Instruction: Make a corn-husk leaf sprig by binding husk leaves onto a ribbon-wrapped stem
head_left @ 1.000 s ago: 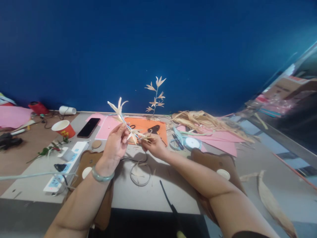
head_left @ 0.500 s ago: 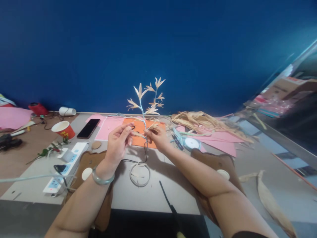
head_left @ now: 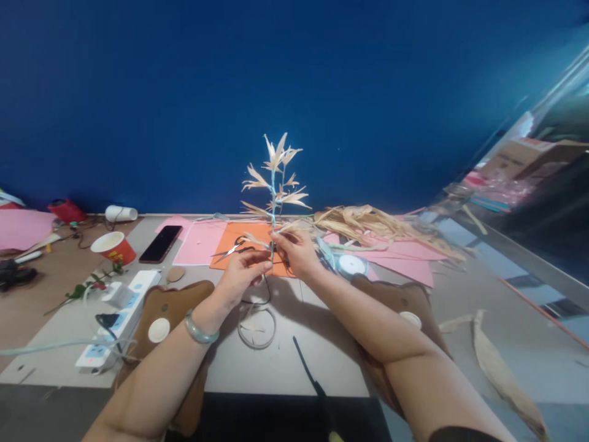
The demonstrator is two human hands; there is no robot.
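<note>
A craft sprig (head_left: 275, 178) with pale dried-husk leaves on a light blue wrapped stem stands upright above the table. My right hand (head_left: 294, 253) pinches its stem at the base. My left hand (head_left: 243, 277) is closed just below and left of it, fingers pinched at the lower end of the stem. A jade bangle (head_left: 200, 331) sits on my left wrist. Small scissors (head_left: 231, 248) lie on the orange paper (head_left: 251, 245) behind my left hand. A coil of wire (head_left: 256, 325) lies on the table under my wrists.
Dried husk strips (head_left: 368, 224) pile on pink paper (head_left: 400, 255) at right, beside a ribbon spool (head_left: 350, 264). At left are a phone (head_left: 161, 243), a red paper cup (head_left: 113, 246) and a power strip (head_left: 120, 307). Brown cushions (head_left: 177, 301) flank my arms. A long husk (head_left: 501, 374) lies right.
The sprig swung from lying tilted leftwards between my hands to standing upright. My left hand dropped from its upper stem to the base, next to my right hand.
</note>
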